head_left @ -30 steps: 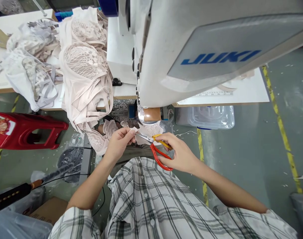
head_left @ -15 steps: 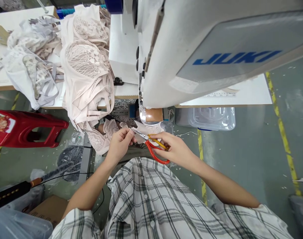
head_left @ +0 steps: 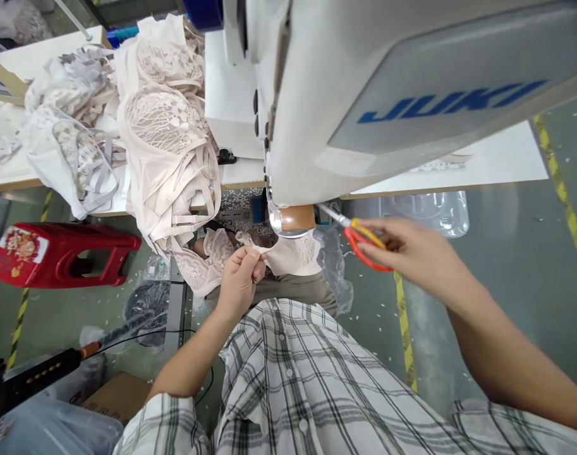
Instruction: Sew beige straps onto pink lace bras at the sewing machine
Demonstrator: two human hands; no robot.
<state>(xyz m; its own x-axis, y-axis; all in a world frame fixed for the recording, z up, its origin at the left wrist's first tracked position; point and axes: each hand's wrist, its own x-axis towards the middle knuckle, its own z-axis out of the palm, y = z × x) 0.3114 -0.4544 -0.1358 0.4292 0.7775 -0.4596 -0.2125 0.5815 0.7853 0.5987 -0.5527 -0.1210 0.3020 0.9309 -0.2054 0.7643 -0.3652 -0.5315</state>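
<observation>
While left hand (head_left: 243, 270) pinches pale-pink bra (head_left: 292, 256), smooth fabric with openwork lace, right hand (head_left: 404, 253) grips scissors (head_left: 346, 222) near sewing machine (head_left: 307, 145) – slim metal blades, curved red-and-yellow handles – tips forward-left, long axis diagonal.

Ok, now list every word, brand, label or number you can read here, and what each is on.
"JUKI", in blue, on the sewing machine.
Yellow box, upper left: label too small to read.
Cardboard box, lower left: dark print, partly hidden and too unclear to read.
Table: ruler-like marks, any numbers too small to read.
</observation>
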